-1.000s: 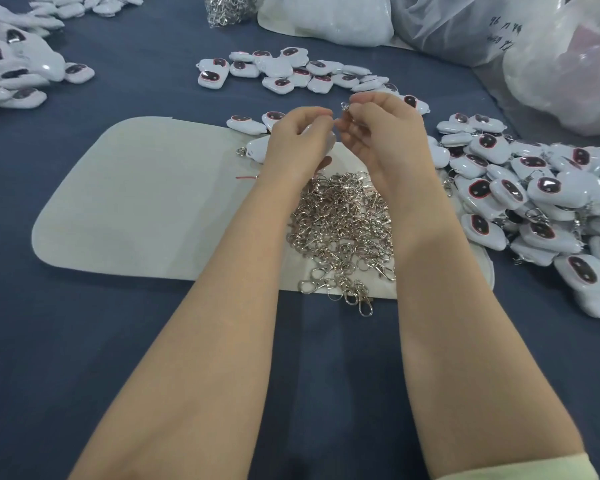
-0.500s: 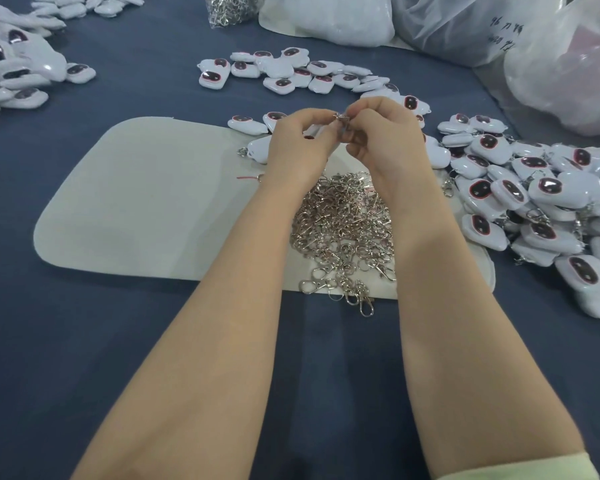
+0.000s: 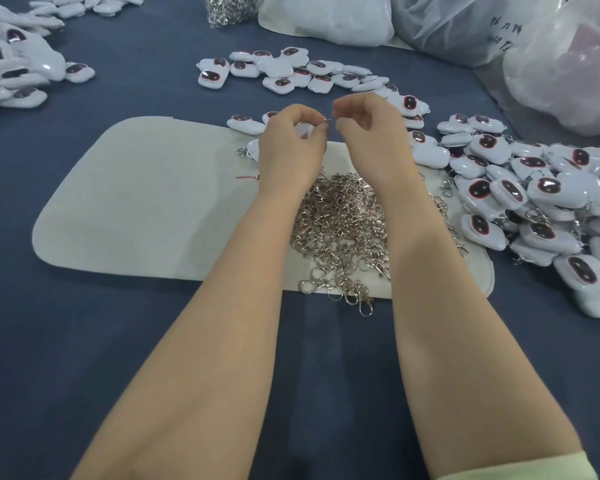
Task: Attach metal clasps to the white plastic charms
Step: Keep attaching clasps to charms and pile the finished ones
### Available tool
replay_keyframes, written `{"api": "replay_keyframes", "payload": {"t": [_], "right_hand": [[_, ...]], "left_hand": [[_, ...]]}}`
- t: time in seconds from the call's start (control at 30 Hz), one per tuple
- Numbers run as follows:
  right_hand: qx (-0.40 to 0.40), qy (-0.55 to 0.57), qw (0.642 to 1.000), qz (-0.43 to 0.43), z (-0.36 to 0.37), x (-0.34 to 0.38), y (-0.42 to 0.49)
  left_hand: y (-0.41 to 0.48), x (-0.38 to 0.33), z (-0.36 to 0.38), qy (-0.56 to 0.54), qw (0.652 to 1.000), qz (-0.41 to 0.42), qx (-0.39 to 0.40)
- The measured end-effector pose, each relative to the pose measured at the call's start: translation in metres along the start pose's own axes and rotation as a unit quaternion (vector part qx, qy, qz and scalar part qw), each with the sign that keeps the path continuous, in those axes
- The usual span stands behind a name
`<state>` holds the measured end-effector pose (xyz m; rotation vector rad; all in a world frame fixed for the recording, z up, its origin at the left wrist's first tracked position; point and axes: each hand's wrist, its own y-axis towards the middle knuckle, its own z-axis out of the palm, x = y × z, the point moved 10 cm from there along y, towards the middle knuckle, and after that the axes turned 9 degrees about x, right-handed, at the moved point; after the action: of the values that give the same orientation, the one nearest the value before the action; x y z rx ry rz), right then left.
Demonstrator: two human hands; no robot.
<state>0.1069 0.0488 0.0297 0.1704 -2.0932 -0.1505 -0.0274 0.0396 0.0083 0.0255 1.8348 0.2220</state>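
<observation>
My left hand (image 3: pixel 290 150) grips a white plastic charm (image 3: pixel 304 128), mostly hidden behind the fingers, above the far edge of a white mat (image 3: pixel 136 202). A small metal clasp (image 3: pixel 327 119) shows between the two hands at the left fingertips. My right hand (image 3: pixel 371 133) has curled fingers, its thumb and forefinger pinching at that clasp. How much of the clasp sits in the charm is hidden. Below both wrists a heap of loose silver clasps (image 3: pixel 340 220) lies on the mat.
Several white charms with dark red-rimmed windows are heaped at the right (image 3: pixel 534 195), spread behind the hands (image 3: pixel 284 71) and piled at the far left (image 3: pixel 14 64). A clear packet of clasps (image 3: pixel 229 8) and plastic bags (image 3: pixel 551 64) stand along the back on the blue cloth.
The hands were pressed together at the fingertips; now they have drawn slightly apart, with a small gap and the metal piece showing between them.
</observation>
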Motion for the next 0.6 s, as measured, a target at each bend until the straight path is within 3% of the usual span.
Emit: {"api": "replay_keyframes", "payload": {"t": [0.1,0.4,0.6], "right_hand": [[0.032,-0.004,0.999,0.005,0.0091,0.0008,-0.0003],[0.009,-0.095,0.995,-0.007,0.0057,0.0023,-0.0008],[-0.020,-0.081,0.996,-0.007,0.0013,0.0030,-0.0010]], "left_hand": [[-0.0008,-0.0033,-0.0010,0.038,0.999,0.016,-0.008],[-0.0023,-0.0098,-0.0017,0.111,0.992,0.056,-0.024],[-0.0011,-0.0091,0.0014,0.121,0.991,0.057,-0.019]]}}
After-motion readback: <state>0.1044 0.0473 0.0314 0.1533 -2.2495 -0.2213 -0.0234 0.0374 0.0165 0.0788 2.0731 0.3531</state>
